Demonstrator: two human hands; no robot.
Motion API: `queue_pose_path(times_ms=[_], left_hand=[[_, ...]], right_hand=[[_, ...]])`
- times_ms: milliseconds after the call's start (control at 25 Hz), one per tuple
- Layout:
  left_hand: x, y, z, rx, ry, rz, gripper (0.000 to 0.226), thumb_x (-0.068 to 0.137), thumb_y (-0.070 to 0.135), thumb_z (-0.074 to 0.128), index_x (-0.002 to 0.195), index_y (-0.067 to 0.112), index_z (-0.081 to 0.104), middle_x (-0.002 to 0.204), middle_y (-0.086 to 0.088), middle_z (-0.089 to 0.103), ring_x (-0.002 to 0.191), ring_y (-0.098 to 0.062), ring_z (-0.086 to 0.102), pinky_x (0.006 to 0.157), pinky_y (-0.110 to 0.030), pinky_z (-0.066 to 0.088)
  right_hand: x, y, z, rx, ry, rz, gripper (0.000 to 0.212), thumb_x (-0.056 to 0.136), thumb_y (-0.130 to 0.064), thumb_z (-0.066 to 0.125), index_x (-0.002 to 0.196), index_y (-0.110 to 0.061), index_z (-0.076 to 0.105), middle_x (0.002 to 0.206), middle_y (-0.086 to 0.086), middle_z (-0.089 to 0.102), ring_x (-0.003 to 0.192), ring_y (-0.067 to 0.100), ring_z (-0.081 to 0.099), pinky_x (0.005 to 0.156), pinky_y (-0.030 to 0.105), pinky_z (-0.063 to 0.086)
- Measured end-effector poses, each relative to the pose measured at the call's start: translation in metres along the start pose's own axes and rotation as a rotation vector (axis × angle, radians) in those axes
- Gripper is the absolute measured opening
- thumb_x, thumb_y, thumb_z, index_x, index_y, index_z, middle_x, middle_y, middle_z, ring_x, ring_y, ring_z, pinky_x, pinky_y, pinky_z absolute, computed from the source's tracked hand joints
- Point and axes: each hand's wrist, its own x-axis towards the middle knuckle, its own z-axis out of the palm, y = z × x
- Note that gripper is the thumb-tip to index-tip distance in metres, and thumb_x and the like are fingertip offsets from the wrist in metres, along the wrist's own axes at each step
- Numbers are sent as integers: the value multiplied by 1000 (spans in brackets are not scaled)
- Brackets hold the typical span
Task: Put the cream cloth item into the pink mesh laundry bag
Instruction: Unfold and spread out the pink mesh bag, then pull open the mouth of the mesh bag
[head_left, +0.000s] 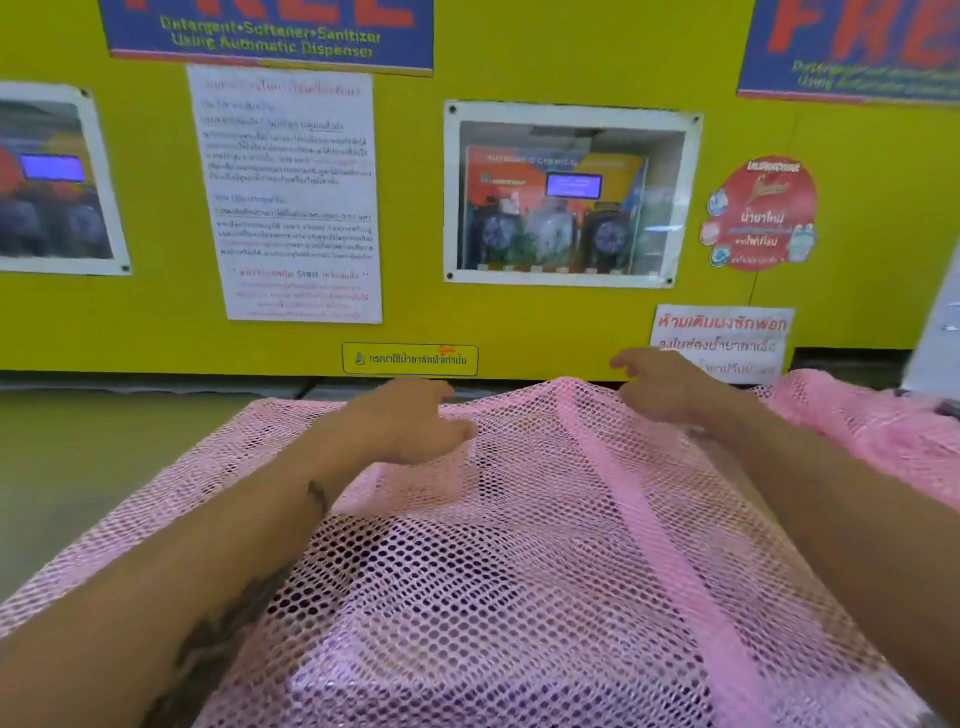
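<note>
The pink mesh laundry bag lies spread out in front of me, with a solid pink band running down its middle. Dark purple fabric and a paler patch show through the mesh; I cannot pick out the cream cloth item for certain. My left hand is at the bag's far edge, fingers curled into the mesh. My right hand rests on the far edge to the right, its fingers loosely extended and blurred.
The bag lies on a greenish countertop in front of a yellow wall panel with posted notices and a small window. More pink mesh bunches up at the right.
</note>
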Motion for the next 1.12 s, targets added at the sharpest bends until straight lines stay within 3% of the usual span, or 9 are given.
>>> queue_pose_path(times_ms=[200, 360, 440, 520, 600, 680, 920, 1000, 1120], left_hand=[[37, 24, 43, 100, -134, -21, 89, 76, 81, 26, 152, 36, 12, 164, -6, 10, 149, -32, 13, 114, -66, 14], [39, 24, 65, 166, -210, -99, 84, 78, 83, 13, 151, 44, -3, 164, 1, -10, 150, -26, -9, 109, -73, -3], [38, 26, 64, 169, -209, -101, 83, 80, 82, 12, 151, 43, -4, 164, 1, -12, 150, -26, -11, 109, -73, -5], [38, 27, 63, 176, -209, -101, 82, 81, 82, 13, 151, 43, -4, 164, 0, -13, 150, -26, -12, 109, -73, -6], [37, 26, 64, 173, -216, -99, 81, 81, 81, 14, 151, 44, -4, 164, 0, -13, 150, -26, -13, 109, -74, -7], [39, 25, 66, 159, -212, -98, 82, 80, 82, 14, 151, 44, -4, 164, 0, -13, 150, -26, -14, 108, -74, -9], [41, 23, 68, 135, -216, -85, 82, 80, 82, 14, 150, 45, -4, 164, -1, -13, 149, -27, -15, 108, -74, -8], [45, 20, 67, 141, -232, -76, 85, 77, 83, 15, 151, 44, -2, 164, -1, -10, 150, -28, -10, 110, -73, -4], [53, 25, 52, 156, -239, -22, 90, 75, 80, 29, 151, 34, 19, 163, -8, 15, 148, -32, 17, 115, -60, 20]], right_hand=[[35, 15, 22, 119, 12, 61, 32, 92, -12, 47, 112, 5, 67, 113, 27, 67, 82, 30, 58, 68, 36, 43], [39, 19, 30, -41, -105, 13, 32, 91, -23, 48, 104, -3, 71, 105, 18, 70, 93, 32, 64, 80, 41, 52], [38, 22, 35, -164, -171, 1, 38, 88, -37, 48, 91, -4, 67, 93, 14, 69, 86, 30, 64, 74, 41, 52], [40, 25, 34, -185, -4, 42, 24, 89, -31, 51, 83, -8, 56, 81, 10, 59, 77, 29, 59, 63, 37, 44], [40, 27, 31, -236, 290, 106, 10, 88, -19, 53, 94, -12, 49, 88, 9, 52, 81, 30, 57, 64, 36, 43], [41, 27, 28, -261, 361, 118, 19, 87, -18, 57, 99, -13, 45, 93, 9, 52, 86, 32, 58, 66, 38, 44], [33, 24, 40, -127, -123, 135, 18, 90, -30, 47, 86, -13, 50, 86, 6, 55, 82, 26, 56, 70, 35, 46], [28, 28, 36, -124, -164, 110, 32, 93, -32, 44, 105, -6, 59, 108, 14, 62, 96, 28, 61, 84, 39, 51], [17, 39, 6, -169, -143, 18, 48, 97, -32, 45, 140, -12, 47, 145, 12, 48, 127, 31, 48, 105, 42, 41]])
